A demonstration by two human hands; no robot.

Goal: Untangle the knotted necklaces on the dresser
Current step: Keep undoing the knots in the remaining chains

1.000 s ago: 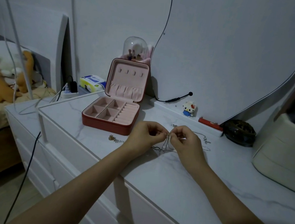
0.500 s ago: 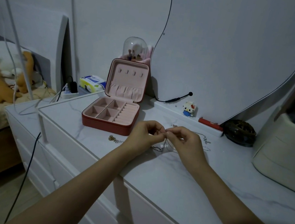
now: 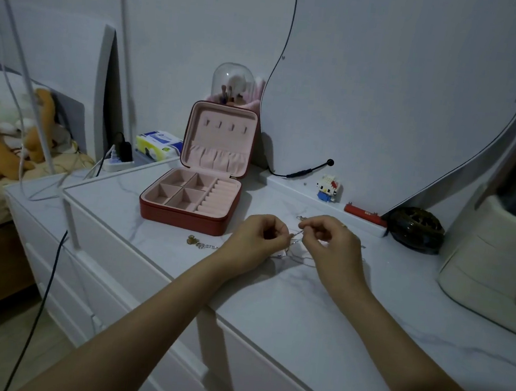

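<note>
White marble-look dresser surface [image 3: 318, 302] carries the thin silver tangled necklaces [image 3: 296, 250] between both hands. Left hand [image 3: 253, 238] and right hand [image 3: 331, 247] pinch the chain; they have pulled slightly apart, stretching it. Knot looks not yet undone.

On the bench [image 3: 286, 301], the open jewellery box [image 3: 189, 200] sits toward the back left, its lid upright, with a glass dome [image 3: 232, 81] behind it and a tissue pack [image 3: 158, 144] and power strip [image 3: 119, 162] to its left. Just in front of the box lies a small charm chain [image 3: 199, 243]; right of that, the left hand [image 3: 253, 239] and right hand [image 3: 331, 247] meet above the tangled necklaces [image 3: 295, 254]. Behind the hands along the wall stand a toy figure [image 3: 328, 188], a flat bar [image 3: 364, 214] and a round dish [image 3: 416, 228], with a drawer organiser [image 3: 497, 254] at far right.
</note>
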